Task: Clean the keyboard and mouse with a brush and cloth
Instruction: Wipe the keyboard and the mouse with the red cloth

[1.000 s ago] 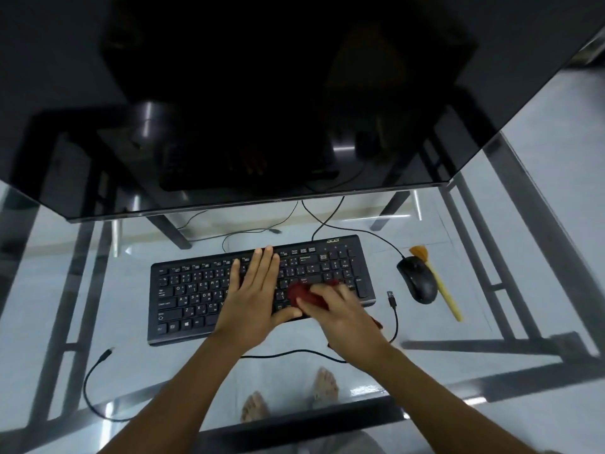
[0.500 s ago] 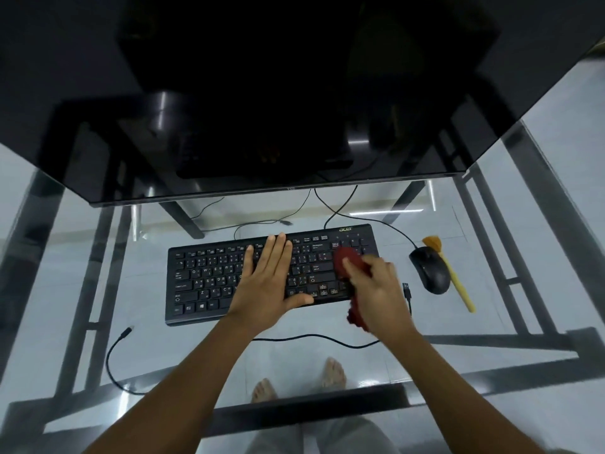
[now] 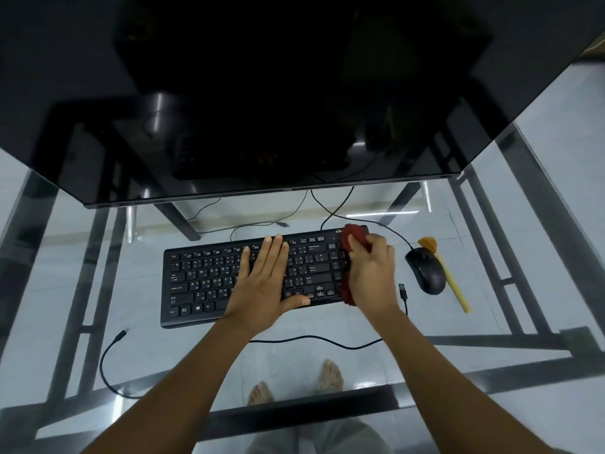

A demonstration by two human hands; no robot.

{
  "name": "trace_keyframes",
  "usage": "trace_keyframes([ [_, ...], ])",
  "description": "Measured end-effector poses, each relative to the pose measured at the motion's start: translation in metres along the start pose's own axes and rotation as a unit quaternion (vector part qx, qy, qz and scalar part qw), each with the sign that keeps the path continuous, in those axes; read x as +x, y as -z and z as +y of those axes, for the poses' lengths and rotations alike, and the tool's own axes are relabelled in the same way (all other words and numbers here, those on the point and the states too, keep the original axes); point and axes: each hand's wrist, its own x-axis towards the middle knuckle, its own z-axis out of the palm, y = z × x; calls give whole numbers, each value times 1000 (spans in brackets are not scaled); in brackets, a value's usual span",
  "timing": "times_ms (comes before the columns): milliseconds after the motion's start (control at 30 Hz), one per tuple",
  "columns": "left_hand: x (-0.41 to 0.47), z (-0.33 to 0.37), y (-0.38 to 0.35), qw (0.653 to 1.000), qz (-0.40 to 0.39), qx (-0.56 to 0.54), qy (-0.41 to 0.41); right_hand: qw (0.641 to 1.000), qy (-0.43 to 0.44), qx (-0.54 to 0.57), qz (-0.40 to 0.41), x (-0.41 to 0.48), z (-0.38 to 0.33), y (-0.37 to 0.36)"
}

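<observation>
A red cloth (image 3: 353, 237) is clamped in the right hand (image 3: 371, 273) at the keyboard's (image 3: 209, 280) far-right corner on the worktop (image 3: 98, 290); the left hand (image 3: 262, 283), flat and open, steadies it. Short, light strokes are advised.

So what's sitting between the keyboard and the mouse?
In the head view, a loose USB plug on its black cable lies on the glass between the keyboard and the mouse.
</observation>
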Motion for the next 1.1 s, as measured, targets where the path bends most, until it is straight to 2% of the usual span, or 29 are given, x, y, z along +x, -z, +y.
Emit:
trace_keyframes([
  [67,0,0,-2,1000,-1,-6,-3,998,53,26,-23,-4,-17,-10],
  [133,1,0,-3,1000,-4,-10,-6,981,187,5,-59,2,-21,-9],
  [167,1,-1,-2,1000,-6,-9,-7,974,215,-14,-73,9,-14,-11],
  [200,1,0,-2,1000,-10,-6,-5,977,200,-22,-68,17,-5,-11],
  [300,1,0,0,1000,-18,5,-3,1000,-18,7,-20,36,9,-8],
  [333,1,0,0,1000,-20,5,-3,998,-57,3,-8,36,2,-8],
  [400,1,0,-1,1000,-15,-2,-3,1000,-12,-9,-12,26,-24,-10],
  [500,1,1,0,1000,-21,-16,4,984,158,4,-79,7,-48,-15],
  [567,0,0,5,999,-23,-41,1,973,210,-14,-96,17,-37,-13],
  [633,0,-8,14,996,-34,-79,-18,985,152,-33,-73,29,-16,-7],
  [733,-8,-34,32,990,-70,-121,-22,999,-23,-20,-10,29,5,0],
  [800,-15,-53,34,992,-79,-98,-6,998,-47,-6,-30,13,-10,-1],
  [867,-20,-61,31,992,-86,-95,0,998,9,33,-54,-11,-40,-5],
  [900,-21,-62,28,992,-80,-98,-2,993,72,44,-83,-24,-55,-8],
  [967,-20,-61,28,992,-73,-101,-5,962,212,40,-165,-41,-66,-13],
  [1000,-21,-62,30,992,-71,-103,-5,946,253,26,-202,-40,-60,-12],
  [1067,-22,-62,31,992,-69,-106,-4,950,257,0,-175,-30,-40,-5],
  [1100,-23,-62,31,992,-69,-107,-4,966,188,-47,-170,-24,-29,3],
])
